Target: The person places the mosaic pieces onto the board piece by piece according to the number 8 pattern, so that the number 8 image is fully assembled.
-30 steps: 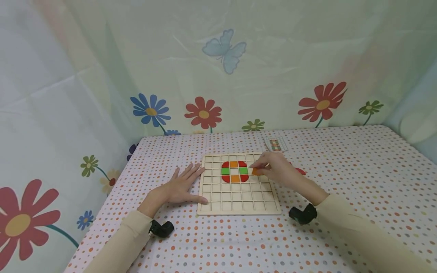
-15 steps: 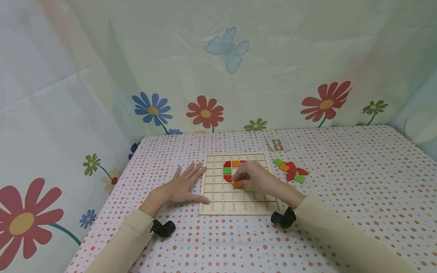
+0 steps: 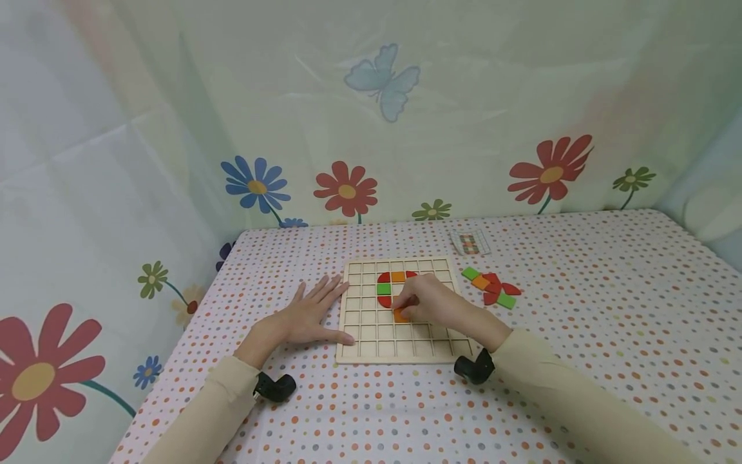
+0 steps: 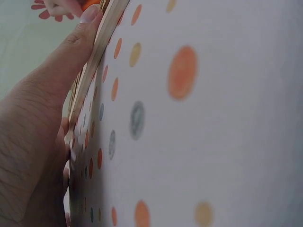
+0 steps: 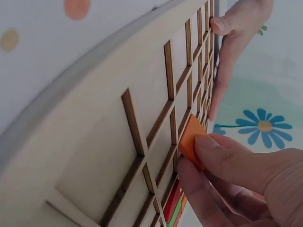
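A wooden grid board (image 3: 365, 350) lies flat, with red, green and orange tiles set in some squares. My right hand (image 3: 433, 301) is over the board and pinches an orange square tile (image 5: 191, 140) between thumb and fingers. In the right wrist view that tile is tilted against the grid ridges. The hand hides part of the tile ring in the head view; a green tile (image 3: 384, 289) and a red tile (image 3: 384, 301) show on its left side. My left hand (image 3: 310, 316) lies spread at the board's left edge, its thumb on the near left corner.
Right of the board lies a loose cluster of red, orange and green tiles, including a green tile (image 3: 507, 301) at its near end. Behind it rests a pattern card (image 3: 470, 243). The dotted tablecloth (image 3: 371, 419) ends at a flowered curtain (image 3: 464, 129).
My right hand has moved left and nearer with the orange tile, from the ring's right side to just below it, uncovering the loose tiles. My left hand has stayed put.
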